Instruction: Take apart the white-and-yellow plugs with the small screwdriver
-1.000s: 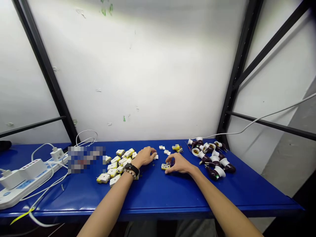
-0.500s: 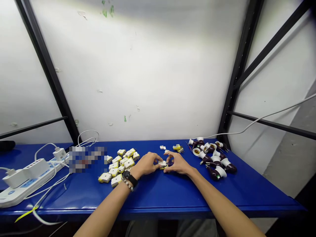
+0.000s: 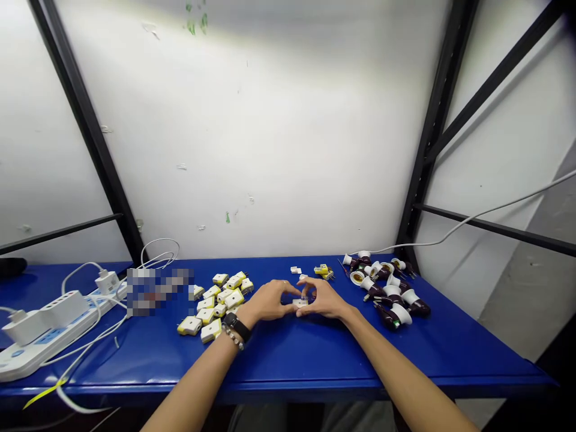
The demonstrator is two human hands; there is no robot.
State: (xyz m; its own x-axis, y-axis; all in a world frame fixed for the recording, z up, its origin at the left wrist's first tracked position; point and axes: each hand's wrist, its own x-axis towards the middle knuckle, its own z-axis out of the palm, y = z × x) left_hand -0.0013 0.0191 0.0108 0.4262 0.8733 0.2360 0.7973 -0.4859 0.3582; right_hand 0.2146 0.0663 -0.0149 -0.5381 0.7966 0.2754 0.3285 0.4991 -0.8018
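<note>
A small white-and-yellow electrical plug [image 3: 300,303] is held low over the blue tabletop between my two hands. My left hand [image 3: 271,300] grips its left side with thumb and fingertips. From the other side, my right hand [image 3: 324,299] is curled with thumb and index finger on the plug's right end. Its white face shows; the fingers hide most of the rest. Just beyond the hands lie white plug covers [image 3: 295,270] and yellow plug halves [image 3: 321,269] with pins. Many white-and-yellow plugs [image 3: 234,297] are heaped left of my left hand.
Dark red and white lamp holders [image 3: 392,293] with pins are piled on the right, beside a thin screwdriver-like tool [image 3: 344,268]. A white power strip [image 3: 45,345] and tangled cables occupy the left. Black frame posts [image 3: 416,180] and a white wall [image 3: 292,150] bound the back.
The plug between my hands has turned or been closed up: yellow showed below the white cover before, and now mainly white shows. My left thumb has come in closer along the near side.
</note>
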